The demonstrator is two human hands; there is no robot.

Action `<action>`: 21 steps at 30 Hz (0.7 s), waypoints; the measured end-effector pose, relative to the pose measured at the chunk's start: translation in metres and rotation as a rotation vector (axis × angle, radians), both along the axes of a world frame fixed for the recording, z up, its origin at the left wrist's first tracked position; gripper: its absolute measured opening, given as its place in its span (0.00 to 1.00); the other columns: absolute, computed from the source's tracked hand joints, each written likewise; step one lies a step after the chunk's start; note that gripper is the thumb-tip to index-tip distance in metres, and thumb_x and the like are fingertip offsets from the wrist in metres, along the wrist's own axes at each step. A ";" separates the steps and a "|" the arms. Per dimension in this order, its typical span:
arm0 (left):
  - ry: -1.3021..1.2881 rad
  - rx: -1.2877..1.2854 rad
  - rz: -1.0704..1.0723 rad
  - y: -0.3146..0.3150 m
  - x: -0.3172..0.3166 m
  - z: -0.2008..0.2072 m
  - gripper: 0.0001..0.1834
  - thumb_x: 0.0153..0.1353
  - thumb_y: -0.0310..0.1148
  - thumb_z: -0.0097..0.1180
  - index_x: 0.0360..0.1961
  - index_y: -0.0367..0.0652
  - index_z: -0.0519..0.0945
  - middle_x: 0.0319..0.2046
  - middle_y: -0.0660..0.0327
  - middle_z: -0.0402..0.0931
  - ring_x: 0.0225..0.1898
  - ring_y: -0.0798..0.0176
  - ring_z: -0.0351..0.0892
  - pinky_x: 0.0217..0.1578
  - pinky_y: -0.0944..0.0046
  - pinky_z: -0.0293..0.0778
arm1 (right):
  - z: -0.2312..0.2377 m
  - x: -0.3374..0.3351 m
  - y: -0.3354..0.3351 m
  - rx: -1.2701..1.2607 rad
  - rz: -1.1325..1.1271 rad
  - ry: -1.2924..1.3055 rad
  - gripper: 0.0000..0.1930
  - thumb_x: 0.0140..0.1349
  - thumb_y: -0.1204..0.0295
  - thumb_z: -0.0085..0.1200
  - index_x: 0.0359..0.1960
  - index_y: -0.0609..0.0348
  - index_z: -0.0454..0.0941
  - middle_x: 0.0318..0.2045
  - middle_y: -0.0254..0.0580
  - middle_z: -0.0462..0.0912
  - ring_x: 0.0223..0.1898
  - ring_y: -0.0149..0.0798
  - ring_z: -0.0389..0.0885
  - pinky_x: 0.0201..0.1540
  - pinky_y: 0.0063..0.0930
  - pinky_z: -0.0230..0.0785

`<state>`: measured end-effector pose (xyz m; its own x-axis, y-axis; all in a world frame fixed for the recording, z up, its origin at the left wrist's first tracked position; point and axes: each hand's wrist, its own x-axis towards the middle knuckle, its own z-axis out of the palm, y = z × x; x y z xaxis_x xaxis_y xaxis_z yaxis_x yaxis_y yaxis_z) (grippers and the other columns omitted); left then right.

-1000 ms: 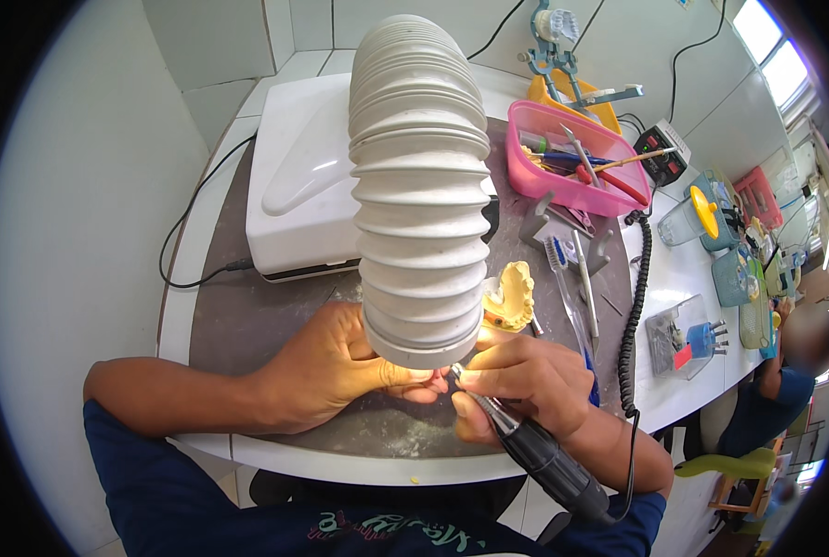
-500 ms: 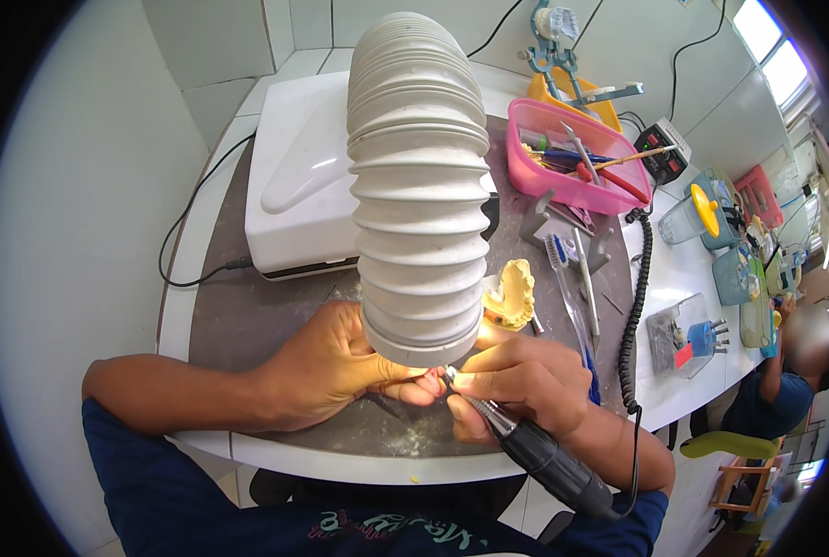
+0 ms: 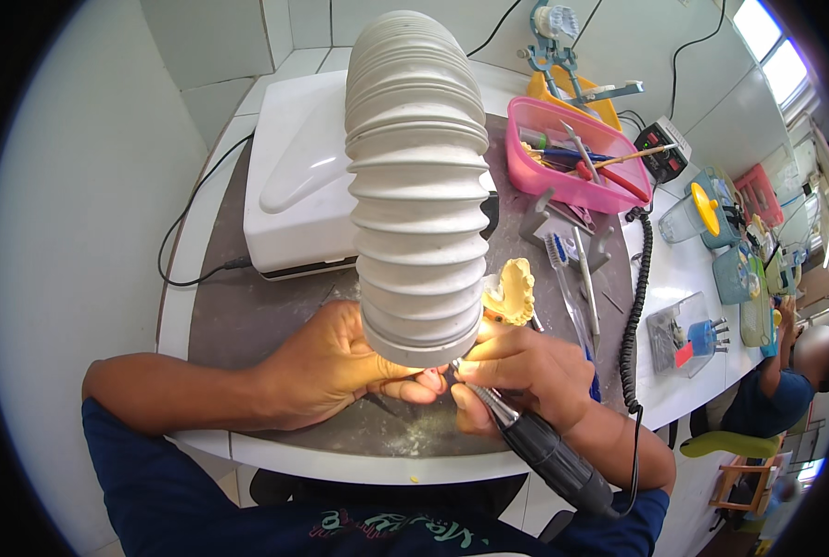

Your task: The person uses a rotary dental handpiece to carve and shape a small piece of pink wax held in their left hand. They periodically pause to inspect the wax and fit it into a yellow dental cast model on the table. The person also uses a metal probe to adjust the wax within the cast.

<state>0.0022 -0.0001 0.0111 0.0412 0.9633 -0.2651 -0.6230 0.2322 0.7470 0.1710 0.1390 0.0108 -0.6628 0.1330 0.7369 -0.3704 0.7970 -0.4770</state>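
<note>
Item, left hand (image 3: 331, 357): thumb and fingers drawn together, tips set under the hose mouth. Whether a workpiece is gripped cannot be told, the inner fingers being covered by the hose.

Item, right hand (image 3: 540, 376): closed in a pen-like grip around the metal neck of a black rotary handpiece (image 3: 554, 455). The handpiece is tilted, its body lying toward the lower right, its working end just beside the left fingertips; contact there cannot be made out.

Item, ribbed extraction hose (image 3: 419, 213): arched from above, its mouth directly over the meeting of the hands.

Change noted: compared with half a second ago, the handpiece tip has been shifted slightly up and to the right, and the left fingertips have been moved only a little. The overall two-handed pose has been kept. This is judged a fine adjustment of working angle within continuing handpiece work, not a break in it.

Surroundings: a yellow dental cast (image 3: 517, 292) is placed just beyond the right hand, unmoved. Farther right, a toothbrush (image 3: 557, 251) and a coiled cord (image 3: 644, 306) are laid out. Behind these stands a pink tray (image 3: 563, 190) filled with hand tools. Pale dust (image 3: 419, 436) is scattered on the grey mat (image 3: 247, 297). At far right a seated co-worker (image 3: 781, 404) is seen, head slightly lowered since the previous view.
</note>
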 end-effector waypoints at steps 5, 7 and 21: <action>-0.057 0.030 -0.007 0.000 -0.001 -0.002 0.16 0.63 0.24 0.61 0.51 0.35 0.77 0.44 0.60 0.79 0.45 0.69 0.81 0.49 0.69 0.81 | 0.000 0.000 0.000 -0.012 0.025 -0.010 0.11 0.46 0.80 0.69 0.31 0.64 0.80 0.23 0.45 0.82 0.23 0.37 0.84 0.26 0.25 0.76; -0.065 0.033 -0.006 -0.001 -0.002 -0.004 0.16 0.63 0.24 0.60 0.51 0.34 0.77 0.44 0.59 0.79 0.45 0.68 0.81 0.49 0.68 0.81 | 0.000 0.000 0.000 -0.013 0.028 -0.010 0.11 0.46 0.80 0.69 0.31 0.63 0.80 0.23 0.45 0.82 0.24 0.38 0.84 0.26 0.25 0.76; -0.016 0.052 -0.015 0.000 -0.001 -0.004 0.14 0.63 0.23 0.59 0.50 0.34 0.77 0.42 0.58 0.80 0.44 0.67 0.81 0.48 0.68 0.83 | 0.002 0.001 -0.002 -0.001 0.001 -0.011 0.12 0.45 0.80 0.69 0.32 0.62 0.80 0.25 0.43 0.82 0.25 0.37 0.84 0.29 0.26 0.77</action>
